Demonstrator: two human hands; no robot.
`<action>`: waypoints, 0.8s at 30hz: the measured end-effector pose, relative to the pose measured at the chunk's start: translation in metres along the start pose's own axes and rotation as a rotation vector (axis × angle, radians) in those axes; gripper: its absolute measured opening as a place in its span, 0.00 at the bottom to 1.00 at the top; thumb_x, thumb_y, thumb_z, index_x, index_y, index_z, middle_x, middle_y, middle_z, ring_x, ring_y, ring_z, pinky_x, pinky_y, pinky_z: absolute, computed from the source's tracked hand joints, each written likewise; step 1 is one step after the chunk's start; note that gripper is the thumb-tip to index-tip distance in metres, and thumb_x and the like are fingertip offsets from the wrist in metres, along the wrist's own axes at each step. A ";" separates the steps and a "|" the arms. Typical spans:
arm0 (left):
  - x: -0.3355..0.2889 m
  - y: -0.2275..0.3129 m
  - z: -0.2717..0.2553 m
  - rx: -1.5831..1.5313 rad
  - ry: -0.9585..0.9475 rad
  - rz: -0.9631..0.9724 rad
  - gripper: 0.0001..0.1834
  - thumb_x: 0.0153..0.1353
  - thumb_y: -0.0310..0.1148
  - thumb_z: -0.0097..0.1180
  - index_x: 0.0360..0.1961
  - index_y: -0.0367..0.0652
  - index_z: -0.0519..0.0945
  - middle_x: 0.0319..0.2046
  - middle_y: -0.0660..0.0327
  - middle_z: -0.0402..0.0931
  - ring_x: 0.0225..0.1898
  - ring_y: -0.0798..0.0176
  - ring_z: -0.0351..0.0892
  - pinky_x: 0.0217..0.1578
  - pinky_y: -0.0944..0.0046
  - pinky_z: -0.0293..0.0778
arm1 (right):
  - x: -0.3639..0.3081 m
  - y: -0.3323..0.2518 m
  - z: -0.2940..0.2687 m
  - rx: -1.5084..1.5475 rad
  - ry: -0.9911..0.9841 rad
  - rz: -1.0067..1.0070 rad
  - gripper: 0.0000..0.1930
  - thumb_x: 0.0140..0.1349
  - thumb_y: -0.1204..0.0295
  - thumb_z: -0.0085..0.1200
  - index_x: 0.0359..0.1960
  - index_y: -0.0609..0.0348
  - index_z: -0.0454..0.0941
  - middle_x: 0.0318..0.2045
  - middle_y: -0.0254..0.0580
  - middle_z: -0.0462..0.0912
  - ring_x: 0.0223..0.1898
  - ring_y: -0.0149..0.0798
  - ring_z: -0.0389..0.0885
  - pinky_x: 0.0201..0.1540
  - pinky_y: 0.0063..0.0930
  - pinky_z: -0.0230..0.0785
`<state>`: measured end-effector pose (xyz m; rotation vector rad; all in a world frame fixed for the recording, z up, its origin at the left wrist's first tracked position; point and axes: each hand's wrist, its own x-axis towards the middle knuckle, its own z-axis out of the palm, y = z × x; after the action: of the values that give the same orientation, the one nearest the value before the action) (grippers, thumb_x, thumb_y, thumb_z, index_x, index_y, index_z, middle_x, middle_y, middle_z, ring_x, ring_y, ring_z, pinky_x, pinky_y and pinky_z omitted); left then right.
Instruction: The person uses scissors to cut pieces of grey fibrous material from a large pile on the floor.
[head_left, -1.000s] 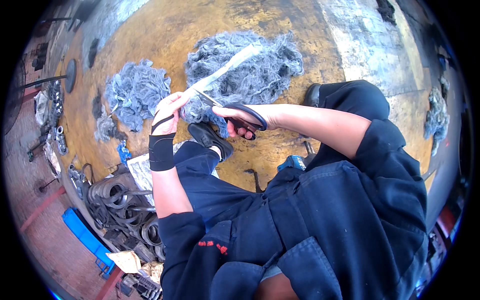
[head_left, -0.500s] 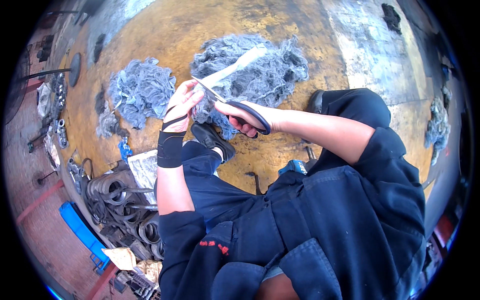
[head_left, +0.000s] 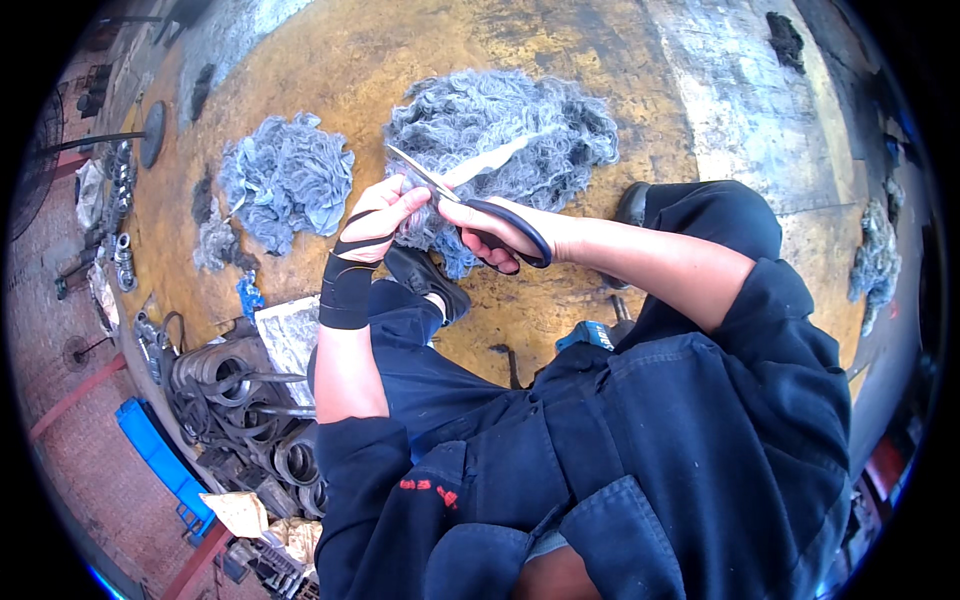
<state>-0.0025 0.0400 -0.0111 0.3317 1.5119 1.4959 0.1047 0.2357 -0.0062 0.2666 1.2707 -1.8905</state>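
My right hand (head_left: 505, 235) grips the dark-handled scissors (head_left: 432, 180), its fingers in the loops. Their blades are spread and point up and left past my left hand's fingertips. With thumb and fingers pinched together, my left hand (head_left: 380, 215) holds the near end of a pale cloth strip (head_left: 492, 160); part of that end is hidden behind the blades. The strip's far end reaches over a large heap of grey-blue frayed fibres (head_left: 500, 105). A dark wrap covers my left wrist. Left of my hands lies a smaller pile of blue-grey cloth scraps (head_left: 285, 180).
Both heaps lie on a worn yellow-brown floor (head_left: 600, 40). Metal rings and parts (head_left: 230, 375) crowd the lower left, near a pale flat sheet (head_left: 290, 340). A blue tool (head_left: 585, 335) rests between my legs. More grey fibre (head_left: 875, 255) sits at the right.
The pale strip has dropped lower and its visible length is shorter. Both hands have shifted slightly right and down, and the scissor blades have spread wider.
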 end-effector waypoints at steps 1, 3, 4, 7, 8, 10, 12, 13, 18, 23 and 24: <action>0.000 -0.002 -0.003 0.007 0.007 -0.023 0.16 0.63 0.32 0.52 0.47 0.32 0.75 0.42 0.56 0.77 0.44 0.65 0.75 0.49 0.67 0.69 | 0.000 -0.002 0.002 0.024 0.005 0.003 0.32 0.60 0.39 0.41 0.14 0.55 0.63 0.10 0.29 0.61 0.11 0.24 0.59 0.13 0.20 0.52; -0.001 -0.011 -0.016 0.021 0.023 -0.068 0.15 0.63 0.32 0.52 0.46 0.32 0.75 0.42 0.57 0.77 0.44 0.66 0.75 0.49 0.67 0.69 | -0.004 -0.008 0.003 -0.007 0.025 -0.004 0.32 0.61 0.40 0.42 0.13 0.55 0.62 0.09 0.29 0.61 0.09 0.25 0.59 0.11 0.20 0.52; -0.001 -0.011 -0.016 0.008 0.067 -0.066 0.10 0.62 0.34 0.54 0.38 0.38 0.78 0.30 0.70 0.76 0.30 0.79 0.68 0.31 0.77 0.62 | -0.007 -0.012 0.002 0.000 0.014 -0.032 0.32 0.61 0.40 0.42 0.12 0.55 0.62 0.09 0.29 0.61 0.08 0.25 0.59 0.10 0.20 0.52; 0.003 -0.017 -0.006 0.098 0.106 -0.039 0.10 0.62 0.35 0.54 0.38 0.40 0.79 0.26 0.72 0.74 0.26 0.80 0.66 0.26 0.78 0.60 | -0.005 -0.022 -0.007 -0.073 0.058 -0.216 0.30 0.59 0.41 0.46 0.15 0.57 0.66 0.09 0.32 0.65 0.08 0.26 0.65 0.10 0.20 0.55; 0.002 -0.012 -0.002 0.111 0.100 -0.004 0.10 0.62 0.36 0.54 0.38 0.41 0.80 0.24 0.73 0.72 0.24 0.81 0.63 0.24 0.79 0.57 | -0.006 -0.033 -0.010 -0.248 0.279 -0.233 0.27 0.57 0.44 0.51 0.18 0.58 0.68 0.11 0.33 0.68 0.11 0.28 0.68 0.14 0.22 0.59; -0.002 -0.003 0.000 0.132 0.107 -0.016 0.11 0.62 0.37 0.54 0.39 0.42 0.81 0.22 0.74 0.71 0.21 0.82 0.60 0.22 0.79 0.54 | 0.003 -0.040 -0.031 -0.576 0.592 -0.321 0.23 0.51 0.51 0.61 0.25 0.60 0.70 0.15 0.36 0.72 0.18 0.33 0.74 0.21 0.25 0.65; -0.003 -0.001 -0.004 0.129 0.134 -0.063 0.11 0.62 0.37 0.54 0.38 0.41 0.81 0.19 0.75 0.69 0.20 0.82 0.58 0.22 0.80 0.53 | 0.004 -0.042 -0.053 -0.835 0.655 -0.349 0.24 0.44 0.59 0.69 0.33 0.62 0.70 0.22 0.43 0.77 0.26 0.40 0.78 0.32 0.33 0.70; -0.004 -0.001 -0.005 0.119 0.129 -0.050 0.11 0.62 0.36 0.53 0.39 0.40 0.80 0.25 0.71 0.72 0.25 0.79 0.63 0.28 0.78 0.58 | 0.004 -0.039 -0.051 -0.906 0.659 -0.334 0.24 0.43 0.59 0.69 0.33 0.62 0.69 0.23 0.44 0.77 0.27 0.42 0.79 0.33 0.34 0.70; -0.004 -0.001 -0.007 0.033 0.074 -0.040 0.12 0.63 0.35 0.52 0.40 0.36 0.78 0.37 0.62 0.77 0.37 0.72 0.71 0.41 0.72 0.65 | 0.027 -0.002 -0.055 -1.115 0.757 -0.317 0.18 0.48 0.65 0.63 0.33 0.61 0.69 0.28 0.49 0.78 0.33 0.51 0.79 0.37 0.38 0.70; -0.002 0.000 -0.007 0.000 0.085 0.051 0.13 0.62 0.34 0.53 0.44 0.36 0.78 0.30 0.67 0.75 0.30 0.77 0.68 0.32 0.78 0.63 | 0.016 -0.032 -0.065 -1.014 0.888 -0.289 0.10 0.52 0.67 0.56 0.29 0.58 0.71 0.25 0.47 0.79 0.29 0.45 0.80 0.35 0.37 0.71; -0.002 0.002 -0.009 -0.023 0.145 0.084 0.14 0.62 0.34 0.53 0.45 0.36 0.78 0.28 0.68 0.74 0.28 0.79 0.67 0.31 0.79 0.61 | 0.007 -0.042 -0.071 -0.948 0.966 -0.322 0.09 0.53 0.69 0.56 0.30 0.59 0.72 0.25 0.46 0.79 0.28 0.42 0.80 0.34 0.35 0.72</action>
<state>-0.0086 0.0331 -0.0102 0.2807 1.6099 1.6323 0.0518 0.2983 -0.0156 0.4977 2.8258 -1.1444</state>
